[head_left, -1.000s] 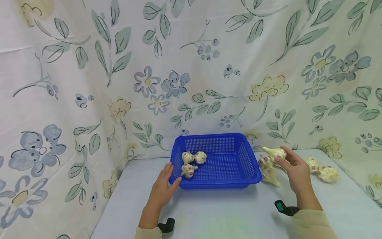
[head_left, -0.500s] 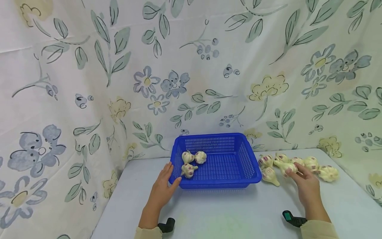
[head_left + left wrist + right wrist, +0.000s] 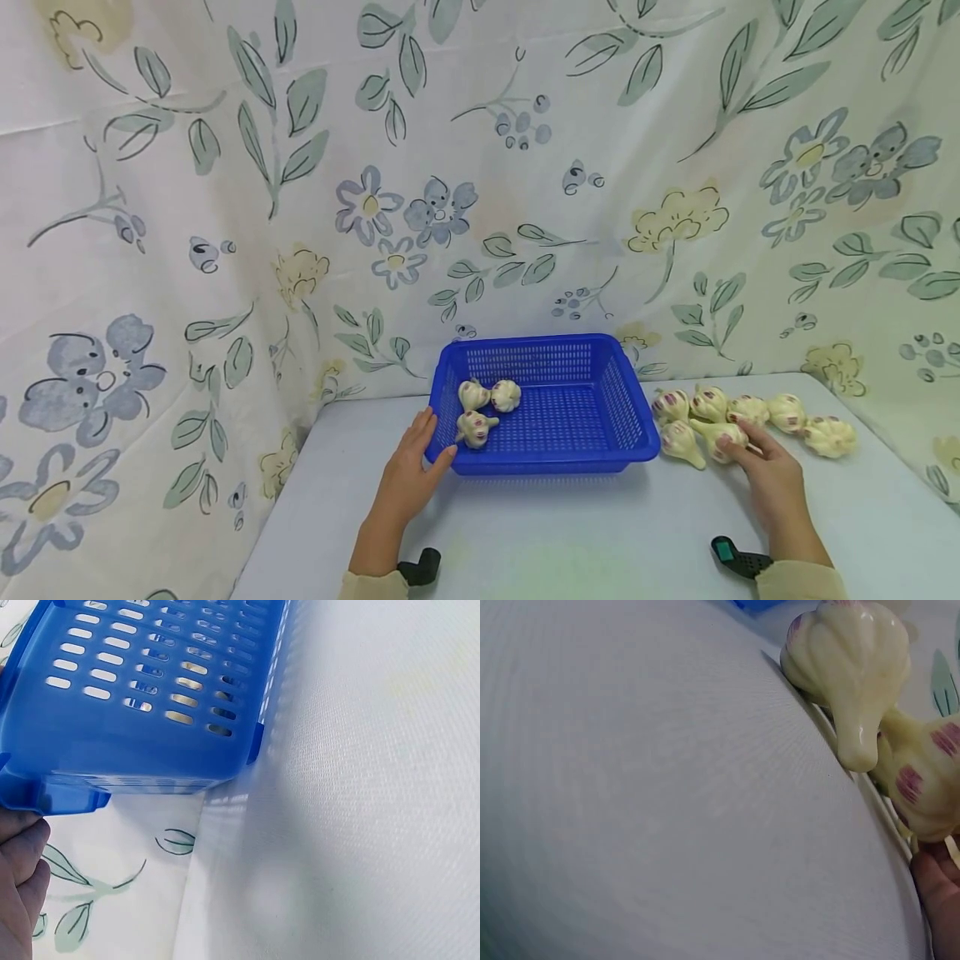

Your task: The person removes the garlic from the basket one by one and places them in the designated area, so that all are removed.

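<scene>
My left hand (image 3: 407, 479) rests against the left end of the blue plastic basket (image 3: 555, 457), fingers straight along its side and thumb at the near corner. In the left wrist view, its fingers lie by the basket's rim lip. Three garlic bulbs (image 3: 475, 428) sit in the basket's left part. To the right of the basket, my right hand (image 3: 780, 487) holds a garlic bulb (image 3: 718, 437) at table level between thumb and fingers, its stem pointing left. In the right wrist view, the thumb touches this purple-streaked bulb (image 3: 926, 776); another bulb (image 3: 847, 656) lies beside it.
Several more garlic bulbs (image 3: 748, 409) lie in a loose row behind the right hand, one (image 3: 829, 437) at the far right. The white table (image 3: 555, 542) meets a floral cloth (image 3: 525, 283) at the back. A black device (image 3: 738, 560) sits at the right wrist.
The right hand has lowered the garlic bulb from beside the basket's right rim to the table, then shifted it slightly nearer. The left hand and basket have stayed put.
</scene>
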A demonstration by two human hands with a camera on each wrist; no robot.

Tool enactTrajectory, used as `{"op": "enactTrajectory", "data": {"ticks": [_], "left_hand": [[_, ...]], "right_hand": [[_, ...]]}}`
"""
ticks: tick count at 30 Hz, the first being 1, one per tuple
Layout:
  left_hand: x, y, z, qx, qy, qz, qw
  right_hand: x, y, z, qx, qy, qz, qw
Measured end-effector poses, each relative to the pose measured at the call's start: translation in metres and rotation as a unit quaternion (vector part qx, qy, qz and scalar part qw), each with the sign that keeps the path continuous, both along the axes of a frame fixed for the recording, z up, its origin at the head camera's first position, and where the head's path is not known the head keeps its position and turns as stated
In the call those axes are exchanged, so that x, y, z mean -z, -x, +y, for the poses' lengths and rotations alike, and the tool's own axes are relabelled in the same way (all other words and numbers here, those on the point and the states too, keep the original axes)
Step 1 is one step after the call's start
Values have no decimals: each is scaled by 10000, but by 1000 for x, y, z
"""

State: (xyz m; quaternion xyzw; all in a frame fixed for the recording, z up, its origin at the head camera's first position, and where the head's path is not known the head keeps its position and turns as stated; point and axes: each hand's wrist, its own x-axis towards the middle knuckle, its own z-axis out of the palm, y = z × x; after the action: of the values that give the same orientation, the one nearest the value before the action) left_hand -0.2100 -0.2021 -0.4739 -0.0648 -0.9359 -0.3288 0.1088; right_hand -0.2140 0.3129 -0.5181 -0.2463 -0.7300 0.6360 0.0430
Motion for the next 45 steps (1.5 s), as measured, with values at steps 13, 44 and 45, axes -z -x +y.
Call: {"op": "enactTrajectory", "data": {"ticks": [13,44,45], "left_hand": [[1,0,-1,57,-36,52,10000],[0,0,0,67,-68,51,9999],[0,0,0,63,-66,41,9999]], "right_hand": [[2,3,-1,-167,-513,-200,9983],[1,2,-2,-67,-307,-278,9991],[1,2,-1,-62,-359,-273,9990]]}}
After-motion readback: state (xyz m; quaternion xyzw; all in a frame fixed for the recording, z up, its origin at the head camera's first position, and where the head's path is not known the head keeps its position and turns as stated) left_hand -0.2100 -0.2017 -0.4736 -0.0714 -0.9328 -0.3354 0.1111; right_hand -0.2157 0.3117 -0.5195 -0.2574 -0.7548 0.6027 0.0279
